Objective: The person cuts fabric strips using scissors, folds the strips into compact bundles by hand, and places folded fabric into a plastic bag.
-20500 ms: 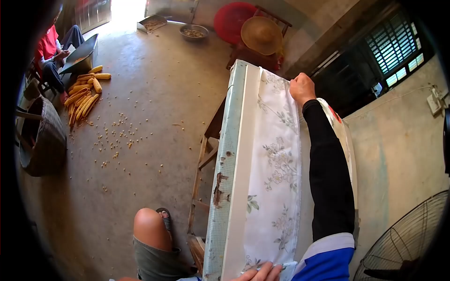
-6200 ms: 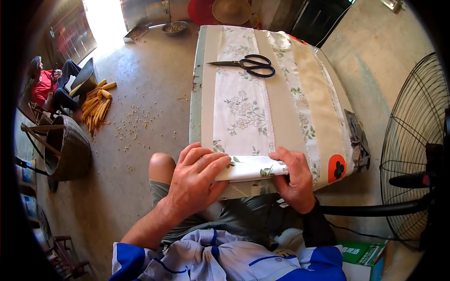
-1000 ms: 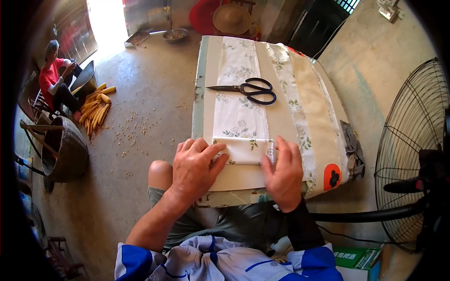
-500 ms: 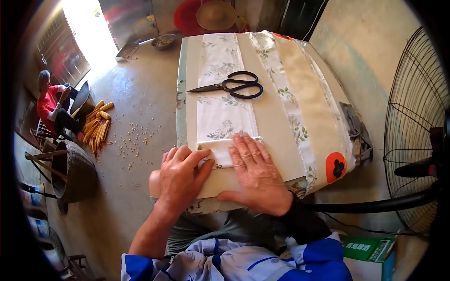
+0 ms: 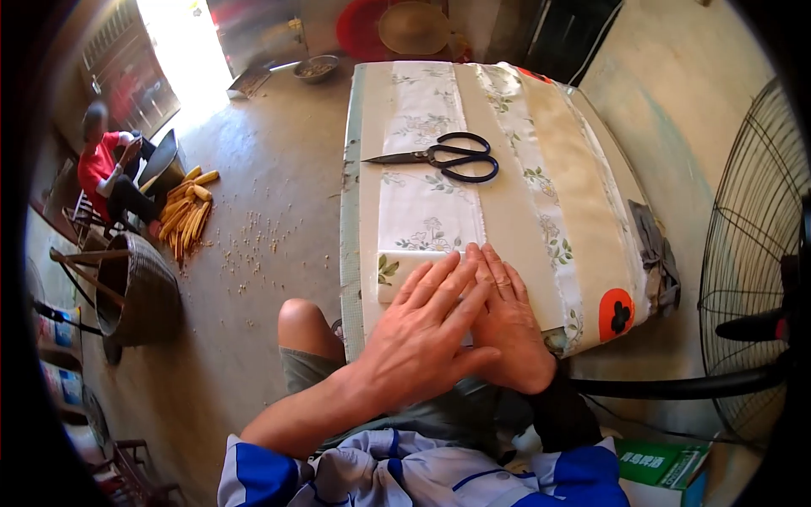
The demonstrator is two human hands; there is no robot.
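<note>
A long white strip of floral cloth [image 5: 427, 211] lies lengthwise on the board-topped table [image 5: 507, 203], its near end folded over into a flat band. My left hand [image 5: 422, 338] is spread palm down over this fold, its fingertips overlapping the fingers of the other hand. Flat at the fold's right end rests my right hand [image 5: 511, 334], fingers stretched out; part of it is hidden under the left. Black-handled scissors [image 5: 465, 158] lie across the strip farther up, blades pointing left. A second floral strip [image 5: 541, 194] runs along the right.
A person in a red top [image 5: 101, 165] sits at the left beside a heap of corn cobs [image 5: 187, 211]. Loose kernels dot the floor. A woven basket [image 5: 139, 287] stands nearer. At the right is a wire-caged fan [image 5: 748, 228], with a green box [image 5: 659, 463] below.
My left hand has moved right across the fold, from its left end to overlap my right hand, and its fingers have straightened. The whole view has shifted slightly.
</note>
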